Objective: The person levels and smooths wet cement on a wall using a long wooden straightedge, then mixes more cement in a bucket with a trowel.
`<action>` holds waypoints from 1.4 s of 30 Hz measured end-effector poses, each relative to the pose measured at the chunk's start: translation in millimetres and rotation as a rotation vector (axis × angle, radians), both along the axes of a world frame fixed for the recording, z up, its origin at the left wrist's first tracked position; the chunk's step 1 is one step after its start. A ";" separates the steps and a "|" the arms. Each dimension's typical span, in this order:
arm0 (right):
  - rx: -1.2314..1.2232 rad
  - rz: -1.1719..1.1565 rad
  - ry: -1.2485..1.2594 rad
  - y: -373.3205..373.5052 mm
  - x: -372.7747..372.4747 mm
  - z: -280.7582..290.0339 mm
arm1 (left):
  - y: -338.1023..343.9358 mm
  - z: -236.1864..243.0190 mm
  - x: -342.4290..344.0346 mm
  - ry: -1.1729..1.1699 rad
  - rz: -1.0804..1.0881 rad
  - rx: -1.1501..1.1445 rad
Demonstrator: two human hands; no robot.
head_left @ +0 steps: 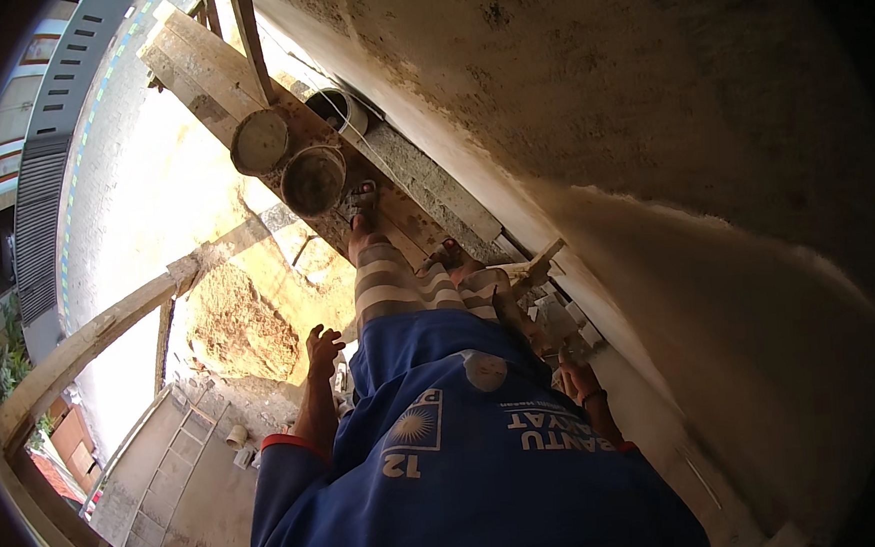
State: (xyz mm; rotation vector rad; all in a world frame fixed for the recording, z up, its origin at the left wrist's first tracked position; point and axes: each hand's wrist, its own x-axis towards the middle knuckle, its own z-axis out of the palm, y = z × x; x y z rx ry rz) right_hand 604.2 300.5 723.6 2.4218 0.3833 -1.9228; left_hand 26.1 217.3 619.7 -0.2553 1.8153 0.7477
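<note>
The nearer bucket (316,212) stands far left on the plank (202,65), beside another bucket (261,170); I judge it stiff, gritty and heavy, best held by opposite sides of its rim; my left hand (324,349) hangs bare, fingers loosely spread; whether my right hand (578,377) grips anything, I cannot tell.

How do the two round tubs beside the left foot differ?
Look: the left tub shows a paler grey-brown face; the right tub looks darker, its dark rim standing out.
Position: the right tub sits next to the left foot; the left tub is farther from it.
Shared: both are round, dirty-looking and side by side on the planking.
</note>
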 end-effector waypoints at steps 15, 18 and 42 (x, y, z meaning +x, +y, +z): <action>-0.056 -0.128 -0.173 14.7 -34.6 36.1 | 27.8 8.7 -41.7 -0.108 -0.158 0.085; 0.052 -0.168 -0.011 -3.3 -41.8 35.7 | 55.9 -4.7 -75.2 0.000 -0.207 0.209; -0.010 -0.664 0.130 -140.0 -100.9 -29.4 | 198.7 13.0 -92.5 -0.005 -0.536 0.283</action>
